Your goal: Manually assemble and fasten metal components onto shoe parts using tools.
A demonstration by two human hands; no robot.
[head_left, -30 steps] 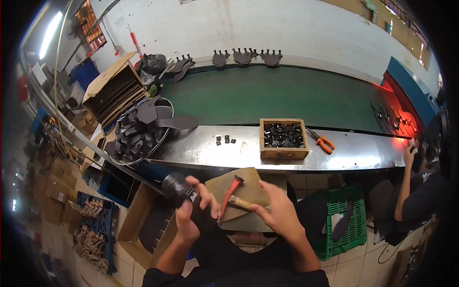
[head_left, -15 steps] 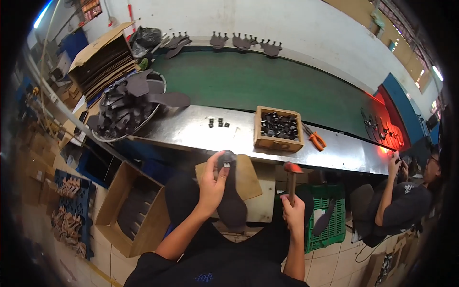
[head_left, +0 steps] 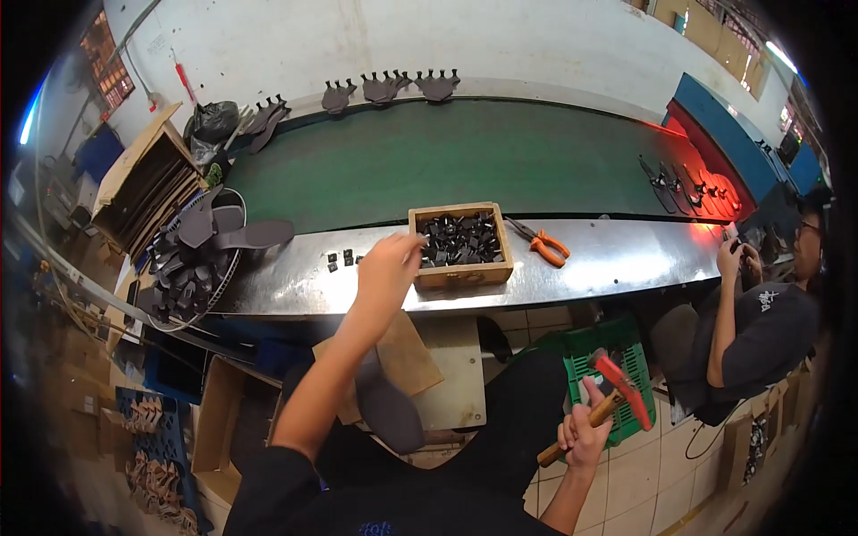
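Left hand [head_left: 389, 263] at the left rim of the wooden box [head_left: 460, 275], fingers partly curled; cannot tell if they hold anything. Small black parts [head_left: 460, 239] lie just right of the fingertips; left is the nearer hand. Right hand [head_left: 585, 436], well apart, grips a red-headed hammer [head_left: 624, 389], handle slanting up rightward. Dark shoe sole [head_left: 391, 413] below left forearm, long axis roughly fore-and-aft.

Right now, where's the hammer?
Head view, lower right: the hammer is in the person's right hand, its red head appearing in front of the green crate.
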